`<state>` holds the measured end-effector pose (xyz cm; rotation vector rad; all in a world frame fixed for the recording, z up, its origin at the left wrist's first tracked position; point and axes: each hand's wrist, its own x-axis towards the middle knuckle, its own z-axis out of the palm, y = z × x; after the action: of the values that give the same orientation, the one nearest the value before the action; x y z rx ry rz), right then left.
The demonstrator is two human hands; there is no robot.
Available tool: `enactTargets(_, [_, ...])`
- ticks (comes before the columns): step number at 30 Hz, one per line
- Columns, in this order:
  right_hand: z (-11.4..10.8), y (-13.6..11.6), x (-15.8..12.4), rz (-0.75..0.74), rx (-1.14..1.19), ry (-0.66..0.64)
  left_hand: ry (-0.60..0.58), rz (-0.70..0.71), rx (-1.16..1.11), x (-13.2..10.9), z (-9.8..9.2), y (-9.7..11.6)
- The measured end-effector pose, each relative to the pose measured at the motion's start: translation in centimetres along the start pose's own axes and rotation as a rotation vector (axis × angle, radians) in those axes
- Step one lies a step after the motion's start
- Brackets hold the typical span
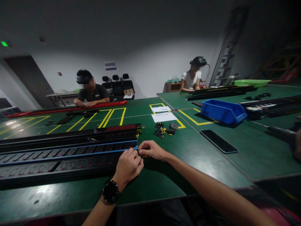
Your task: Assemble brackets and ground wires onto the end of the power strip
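Observation:
My left hand, a dark watch on its wrist, is closed at the right end of a long blue-edged black rail. Facing it, my right hand has thumb and index finger pinched together at that same end. A little yellow and dark material shows between the hands, but the fingers hide most of it. Black panels with small red marks line the rail. Just beyond the hands lies a pile of small black pieces with yellow wires.
Other black rails lie behind mine. On the green table are white paper sheets, a phone and a blue bin. Two people work across the table, one at a red rail. A blurred driver-like tool enters from the right.

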<state>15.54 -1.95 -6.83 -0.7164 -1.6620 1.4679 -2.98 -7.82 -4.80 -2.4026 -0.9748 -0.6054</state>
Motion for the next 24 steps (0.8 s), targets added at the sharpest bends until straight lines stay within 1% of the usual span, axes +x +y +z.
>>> enactTargets(10, [0.28, -0.25, 0.05, 0.027, 0.007, 0.01, -0.04, -0.011, -0.008, 0.13, -0.23, -0.07])
enactTargets(16, [0.26, 0.04, 0.06, 0.034, -0.001, 0.035, -0.049, -0.022, -0.011, 0.17, -0.23, -0.07])
enactTargets(19, [0.2, 0.2, 0.11, 0.039, -0.008, 0.014, -0.047, -0.028, -0.018, 0.2, -0.29, -0.01])
enactTargets(24, [0.13, 0.16, 0.19, -0.004, -0.002, -0.007, -0.04, -0.034, -0.002, 0.22, -0.32, 0.07])
